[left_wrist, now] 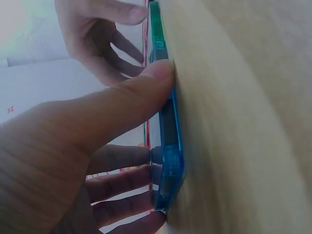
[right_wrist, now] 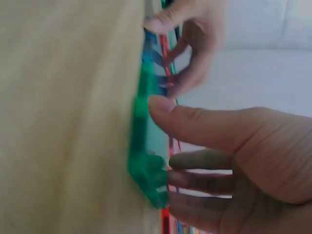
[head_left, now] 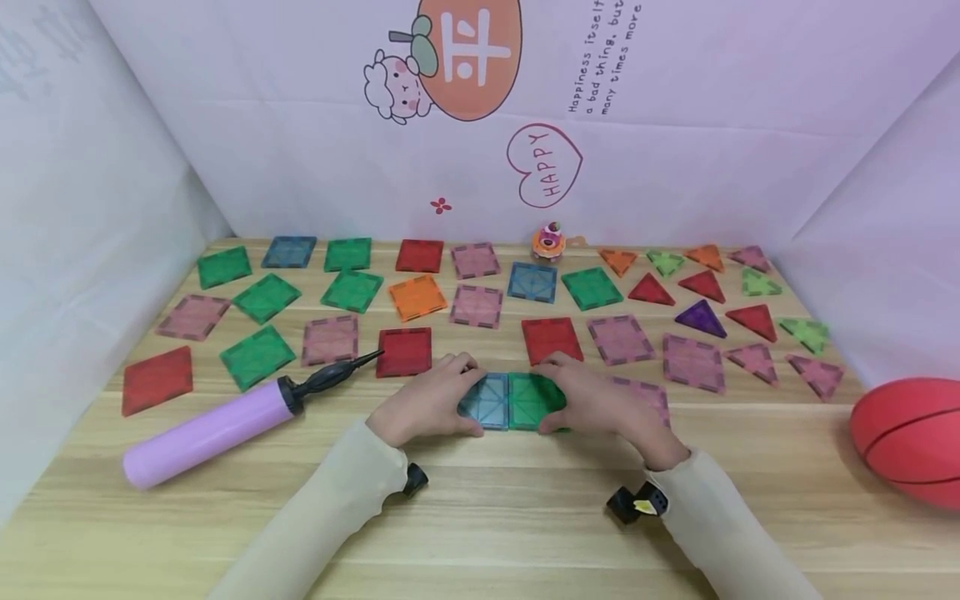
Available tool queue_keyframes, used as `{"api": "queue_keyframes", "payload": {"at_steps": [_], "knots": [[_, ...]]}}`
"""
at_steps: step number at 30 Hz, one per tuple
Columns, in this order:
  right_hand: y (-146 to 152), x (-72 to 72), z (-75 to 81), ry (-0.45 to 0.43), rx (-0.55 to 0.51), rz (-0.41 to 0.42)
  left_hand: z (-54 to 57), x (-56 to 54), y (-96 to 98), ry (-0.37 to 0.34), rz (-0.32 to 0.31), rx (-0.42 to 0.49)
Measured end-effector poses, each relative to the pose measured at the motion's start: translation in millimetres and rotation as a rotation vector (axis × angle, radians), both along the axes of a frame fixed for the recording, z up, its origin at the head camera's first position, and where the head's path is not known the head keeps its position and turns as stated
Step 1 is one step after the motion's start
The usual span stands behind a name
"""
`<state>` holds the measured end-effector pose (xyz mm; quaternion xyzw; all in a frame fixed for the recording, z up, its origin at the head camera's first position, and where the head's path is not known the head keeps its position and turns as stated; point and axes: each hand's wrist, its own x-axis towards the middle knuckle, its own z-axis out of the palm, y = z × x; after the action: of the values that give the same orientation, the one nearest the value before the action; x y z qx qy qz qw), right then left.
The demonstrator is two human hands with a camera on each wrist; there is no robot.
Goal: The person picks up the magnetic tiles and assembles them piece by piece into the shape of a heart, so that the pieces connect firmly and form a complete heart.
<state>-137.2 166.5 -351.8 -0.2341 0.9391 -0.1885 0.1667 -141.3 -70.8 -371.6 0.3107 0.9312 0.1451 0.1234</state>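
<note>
Two translucent square magnetic tiles lie flat, edge against edge, near the middle of the table. The blue magnetic tile (head_left: 491, 400) is on the left, the green magnetic tile (head_left: 530, 402) on the right. My left hand (head_left: 435, 398) holds the blue one, thumb at its near edge and fingers round its far side; the left wrist view shows the thumb on the blue tile's edge (left_wrist: 170, 139). With its thumb at the near edge and fingers at the far side, my right hand (head_left: 596, 398) grips the green one. In the right wrist view the green tile (right_wrist: 141, 122) is slightly blurred.
Behind the hands lie several loose square tiles, among them a red tile (head_left: 405, 352), with triangular tiles such as a purple one (head_left: 701, 318) at the right. A purple hand pump (head_left: 210, 433) is at left, a red ball (head_left: 911, 442) at right, a small figurine (head_left: 549, 242) at back.
</note>
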Motion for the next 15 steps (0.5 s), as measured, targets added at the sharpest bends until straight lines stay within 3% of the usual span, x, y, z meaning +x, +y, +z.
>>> {"api": "queue_keyframes", "payload": {"at_steps": [4,9,15], "knots": [[10.1,-18.1,2.5,0.032,-0.038,-0.002,0.7,0.0,-1.2,-0.003,0.005,0.006],[20.1,-42.4,1.3,0.066,-0.004,-0.076,1.3,0.4,-1.8,-0.01,0.006,0.011],[13.8,-48.5,-1.8,0.003,0.119,-0.069,1.0,0.6,0.0,-0.012,0.0,0.021]]}}
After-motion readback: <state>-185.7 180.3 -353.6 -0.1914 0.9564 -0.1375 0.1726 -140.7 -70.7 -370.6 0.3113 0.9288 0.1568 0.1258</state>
